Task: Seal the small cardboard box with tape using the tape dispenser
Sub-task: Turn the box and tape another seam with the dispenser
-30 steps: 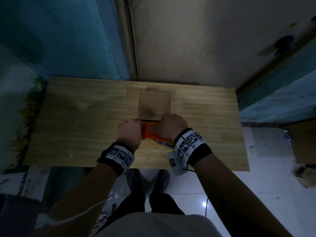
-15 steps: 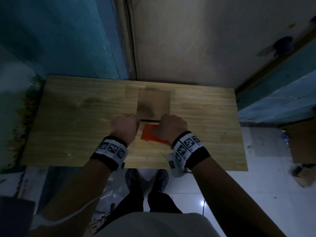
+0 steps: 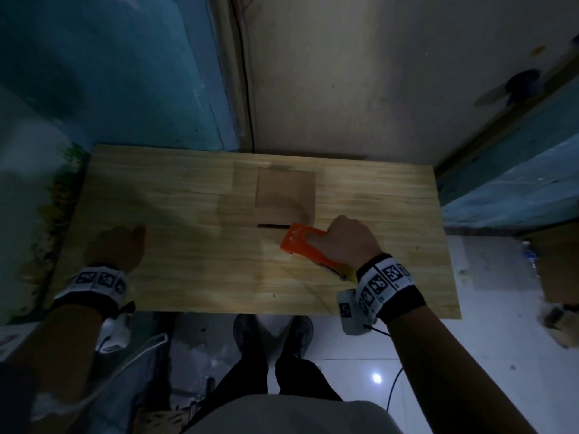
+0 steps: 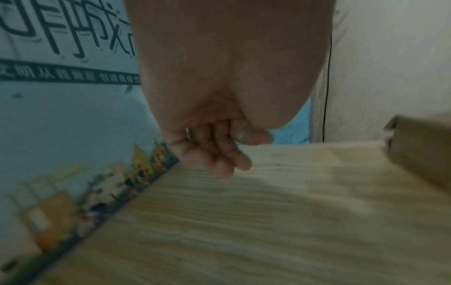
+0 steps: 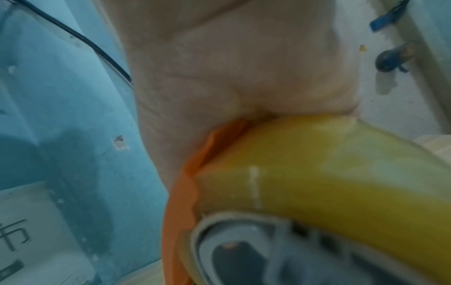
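- The bench point(image 3: 175, 277) carries the small cardboard box point(image 3: 285, 197), which sits just beyond the right hand's fingers and well apart from the left hand's.
- The box looks light and likely to slide if pushed; I'd steady it by its side walls.
- The tape dispenser point(image 3: 300, 245) looks like stiff plastic, best held by its handle.
- The right hand point(image 3: 347, 242) is knuckles up, fingers curled round that handle.
- The left hand point(image 3: 117, 249) hovers low, palm down, fingers point(image 4: 219, 154) loosely bent, holding nothing.
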